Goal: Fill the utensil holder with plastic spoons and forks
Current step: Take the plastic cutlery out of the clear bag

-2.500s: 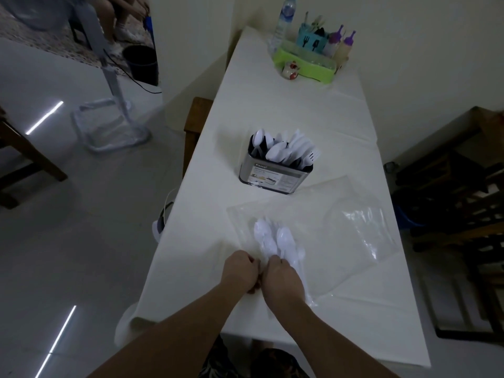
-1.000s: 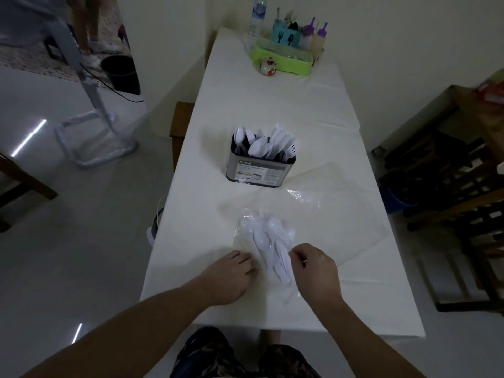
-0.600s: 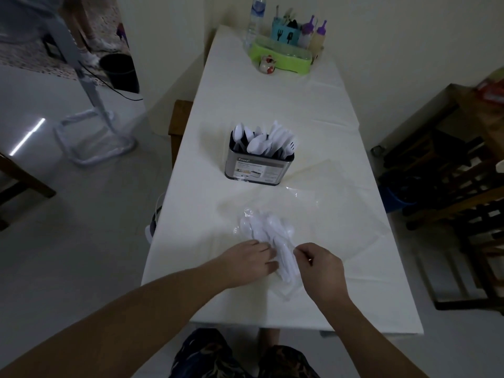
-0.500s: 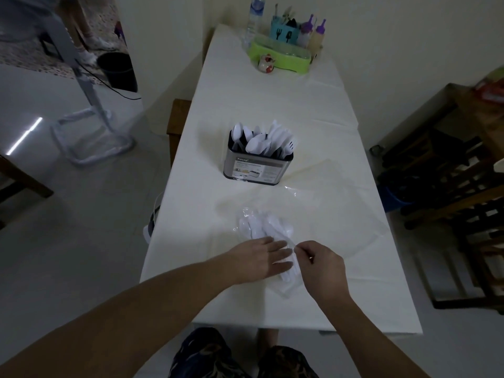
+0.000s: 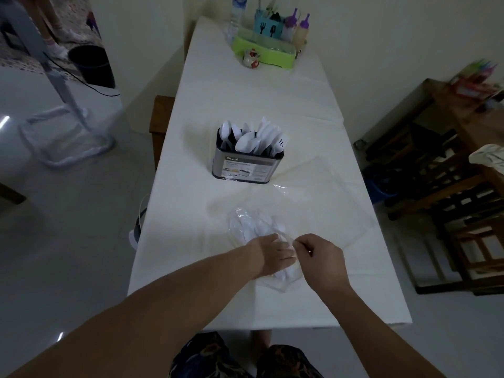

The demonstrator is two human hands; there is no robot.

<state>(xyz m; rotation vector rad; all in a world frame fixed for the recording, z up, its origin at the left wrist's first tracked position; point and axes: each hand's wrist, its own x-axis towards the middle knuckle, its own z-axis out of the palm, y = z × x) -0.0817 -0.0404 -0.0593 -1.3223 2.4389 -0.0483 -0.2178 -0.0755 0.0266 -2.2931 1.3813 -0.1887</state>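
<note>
On the white-covered table [image 5: 245, 91], the left hand [image 5: 272, 253] reaches into the mouth of a clear plastic bag [image 5: 275, 281] that lies near the table's front edge. Its fingers [image 5: 283, 259] are spread and extended over the handles of the white plastic spoons [image 5: 253, 227] inside; whether they have closed on any spoon cannot be told, since the film and the hand itself hide the contact. The spoon bowls fan out just beyond the left fingertips, still wrapped in the bag.

The right hand [image 5: 323, 257] sits just to the right of the left one, nearly touching it. Its thumb and forefinger are pinched together on the bag's thin edge, with the other fingers curled loosely under.

Well beyond both sets of fingers, toward the middle of the table, stands the metal utensil holder [image 5: 246, 169], upright, already crowded with white spoons and forks [image 5: 281, 141] whose heads lean to the right. A second sheet of clear plastic [image 5: 327, 203] lies flat between the holder and the right hand, spreading off to the right.

At the far end of the table are a green tray [image 5: 263, 49], squeeze bottles [image 5: 301, 30] with purple caps and a water bottle [image 5: 236, 12].
</note>
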